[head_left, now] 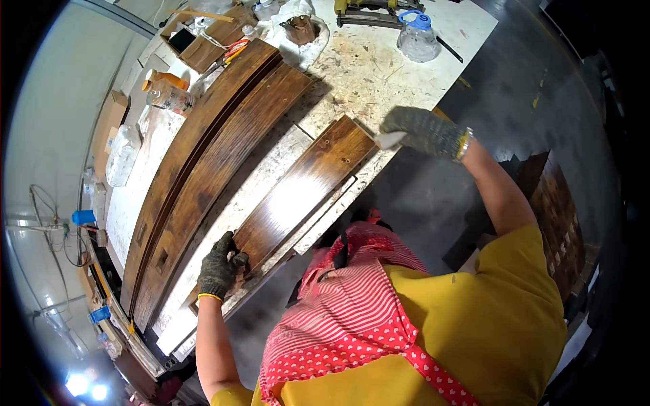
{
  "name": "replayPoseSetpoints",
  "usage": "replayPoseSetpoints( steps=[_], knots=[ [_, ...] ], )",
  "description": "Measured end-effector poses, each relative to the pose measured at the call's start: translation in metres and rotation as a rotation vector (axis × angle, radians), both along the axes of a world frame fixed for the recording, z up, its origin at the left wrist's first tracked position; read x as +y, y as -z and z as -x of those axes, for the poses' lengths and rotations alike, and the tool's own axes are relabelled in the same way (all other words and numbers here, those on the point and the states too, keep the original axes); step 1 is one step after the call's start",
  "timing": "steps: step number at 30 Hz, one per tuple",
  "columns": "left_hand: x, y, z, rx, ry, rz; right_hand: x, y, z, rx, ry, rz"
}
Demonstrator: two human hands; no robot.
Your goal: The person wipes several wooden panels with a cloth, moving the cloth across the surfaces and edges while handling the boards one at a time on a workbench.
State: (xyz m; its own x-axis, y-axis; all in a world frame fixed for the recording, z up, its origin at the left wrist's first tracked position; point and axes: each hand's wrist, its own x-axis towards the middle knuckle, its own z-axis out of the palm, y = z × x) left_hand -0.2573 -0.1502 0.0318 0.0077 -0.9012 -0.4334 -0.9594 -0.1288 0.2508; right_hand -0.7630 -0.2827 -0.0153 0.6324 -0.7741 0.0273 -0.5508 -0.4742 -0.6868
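A glossy dark-brown wooden board [298, 189] lies slantwise along the near edge of the worktable. My left hand [220, 269], in a dark knitted glove with a yellow cuff, grips the board's near left end; part of its fingers is hidden. At the far right end, my right hand [426, 132], gloved alike, has its fingers closed round a small whitish pad [390, 139]. That pad meets the board's end edge, and I cannot make out its material.
Beyond the board lie two long brown wooden pieces, a curved one [196, 145] and a flatter one [223, 159]. Bottles [169, 98], a cardboard box [218, 37], a blue-lidded jar [416, 44] and a yellowish tool [369, 12] stand on the stained white table [467, 27].
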Motion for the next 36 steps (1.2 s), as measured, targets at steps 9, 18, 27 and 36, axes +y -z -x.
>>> replayPoseSetpoints(
  steps=[9, 18, 27, 36],
  knots=[
    [-0.005, -0.002, 0.002, 0.011, -0.027, -0.038, 0.065, 0.01, -0.03, -0.235, 0.65, 0.254],
    [-0.005, 0.001, 0.0, 0.003, 0.001, -0.026, 0.091, 0.032, -0.087, -0.079, 0.728, 0.293],
    [-0.002, 0.003, -0.004, 0.034, 0.01, 0.013, 0.101, 0.02, -0.109, -0.202, 0.751, 0.283],
    [0.002, 0.008, -0.012, 0.07, 0.039, 0.04, 0.12, 0.029, -0.132, 0.01, 0.659, 0.37]
  ],
)
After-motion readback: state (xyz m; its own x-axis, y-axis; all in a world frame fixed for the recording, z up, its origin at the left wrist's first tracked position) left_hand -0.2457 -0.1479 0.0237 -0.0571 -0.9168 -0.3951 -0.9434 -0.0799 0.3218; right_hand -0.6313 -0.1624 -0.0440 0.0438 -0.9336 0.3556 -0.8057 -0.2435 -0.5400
